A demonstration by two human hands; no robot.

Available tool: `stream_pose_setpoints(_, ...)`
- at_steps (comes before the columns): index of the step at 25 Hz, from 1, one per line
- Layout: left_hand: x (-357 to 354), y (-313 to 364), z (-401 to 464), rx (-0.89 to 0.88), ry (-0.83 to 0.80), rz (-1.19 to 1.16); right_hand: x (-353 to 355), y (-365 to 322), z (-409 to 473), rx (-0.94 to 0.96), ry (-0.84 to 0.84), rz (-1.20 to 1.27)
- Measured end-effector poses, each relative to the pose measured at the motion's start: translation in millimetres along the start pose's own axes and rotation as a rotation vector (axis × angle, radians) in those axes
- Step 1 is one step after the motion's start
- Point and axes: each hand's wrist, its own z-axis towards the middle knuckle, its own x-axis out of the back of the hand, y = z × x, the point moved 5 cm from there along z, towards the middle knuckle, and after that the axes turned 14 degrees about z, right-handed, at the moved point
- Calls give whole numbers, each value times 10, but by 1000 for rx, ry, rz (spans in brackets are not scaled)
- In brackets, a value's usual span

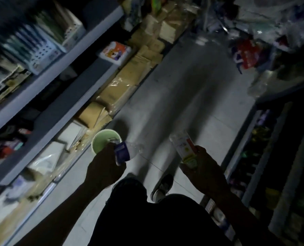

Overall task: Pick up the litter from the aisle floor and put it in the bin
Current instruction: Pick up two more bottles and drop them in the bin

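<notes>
I am looking down a dim aisle floor (pixel 179 89), with shelves (pixel 46 71) running along the left and packed goods on the right. No bin is showing anywhere, so I am judging that the carry to it is what is left. My left hand (pixel 105 167) is grasping a green paper cup (pixel 104 142) together with a crushed clear bottle (pixel 128 150) bearing a blue label, its long axis pointing forward and right. My right hand (pixel 203 167) is clenching a second bottle (pixel 185 150) with a white and red label, its long axis leaning forward and left. Both loads are sitting level, just ahead of my knees.
</notes>
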Motion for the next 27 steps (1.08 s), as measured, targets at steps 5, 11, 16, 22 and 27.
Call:
stream_pose_setpoints(5,-144,-867,19,331,14,-193,-584,-731,678,69,-307,-153)
stream_pose_setpoints(11,-377,-1790,228,589,5,-435,-1822,-1585,1291,148,-652,-353)
stream_pose_setpoints(16,-815,-2169,764,703,-13,-710,-2947,-1770,1805,14,-832,-301)
stream_pose_setpoints(22,-2133,-2485,1763,1042,23,-976,-4495,-951,2868,-176,-846,-373)
stream_pose_setpoints(27,-3506,-2608,2621,1350,49,-1207,-5720,-302,3663,-146,-835,-554)
